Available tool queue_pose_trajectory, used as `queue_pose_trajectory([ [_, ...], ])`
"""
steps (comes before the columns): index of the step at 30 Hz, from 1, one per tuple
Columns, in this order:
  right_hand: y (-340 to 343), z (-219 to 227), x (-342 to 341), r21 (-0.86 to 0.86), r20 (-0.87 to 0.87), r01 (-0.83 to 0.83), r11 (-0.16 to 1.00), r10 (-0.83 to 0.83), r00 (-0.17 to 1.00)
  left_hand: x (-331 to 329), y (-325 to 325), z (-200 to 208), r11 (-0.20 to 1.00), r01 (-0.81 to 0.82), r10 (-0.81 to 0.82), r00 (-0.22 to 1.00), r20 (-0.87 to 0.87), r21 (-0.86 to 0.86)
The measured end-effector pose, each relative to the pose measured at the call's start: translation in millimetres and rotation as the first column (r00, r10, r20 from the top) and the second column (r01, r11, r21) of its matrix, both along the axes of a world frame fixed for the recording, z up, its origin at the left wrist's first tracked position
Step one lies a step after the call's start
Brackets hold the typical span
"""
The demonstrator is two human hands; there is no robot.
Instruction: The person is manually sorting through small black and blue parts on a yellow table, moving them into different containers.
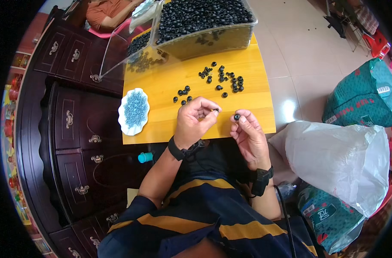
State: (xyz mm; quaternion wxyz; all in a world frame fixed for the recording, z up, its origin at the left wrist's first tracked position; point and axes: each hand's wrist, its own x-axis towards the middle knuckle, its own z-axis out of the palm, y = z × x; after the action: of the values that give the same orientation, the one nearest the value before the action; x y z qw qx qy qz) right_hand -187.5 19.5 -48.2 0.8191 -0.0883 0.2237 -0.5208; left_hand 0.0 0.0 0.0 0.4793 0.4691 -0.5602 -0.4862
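Over the near edge of the yellow table, my left hand (195,120) is closed in a pinch on a small black piece (216,110), too small to name. A little to its right, my right hand (250,135) grips a round black part with a hole (236,117) between thumb and fingers. The two pieces are apart. Beyond my hands lie loose black round parts (238,84) and a cluster of smaller black pieces (204,72). Left of my left hand sits a white scalloped dish (123,122) of tiny bluish pieces (135,106).
A large clear bin (204,41) heaped with black parts stands at the table's far end, beside a smaller clear container (118,47). Dark drawers (69,124) line the left. White (333,155) and teal sacks (361,94) rest at right. Another person's arm (114,19) shows far left.
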Motion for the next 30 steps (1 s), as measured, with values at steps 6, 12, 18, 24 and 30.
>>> queue_pose_trajectory([
  [6, -1, 0, 3, -0.027, -0.004, 0.004, 1.000, -0.004, 1.000, -3, 0, 3, 0.997, -0.049, 0.048, 0.999, -0.025, -0.057],
  [12, 0, 0, 3, -0.046, -0.001, -0.002, 0.999, 0.002, 1.000, -9, 3, 19, 0.965, 0.017, 0.055, 0.963, 0.265, -0.262],
  [18, 2, 5, 4, -0.072, -0.046, -0.018, 0.997, 0.014, 0.999, -12, 9, 33, 0.980, 0.064, 0.018, 0.915, 0.403, -0.189],
  [24, 2, -2, 4, -0.099, -0.050, -0.026, 0.995, 0.021, 0.999, -16, 7, 31, 0.952, 0.149, -0.025, 0.908, 0.418, -0.266],
  [30, 3, -2, 6, -0.116, -0.098, -0.019, 0.993, 0.008, 0.995, -19, 5, 33, 0.921, 0.178, 0.018, 0.870, 0.492, -0.348],
])
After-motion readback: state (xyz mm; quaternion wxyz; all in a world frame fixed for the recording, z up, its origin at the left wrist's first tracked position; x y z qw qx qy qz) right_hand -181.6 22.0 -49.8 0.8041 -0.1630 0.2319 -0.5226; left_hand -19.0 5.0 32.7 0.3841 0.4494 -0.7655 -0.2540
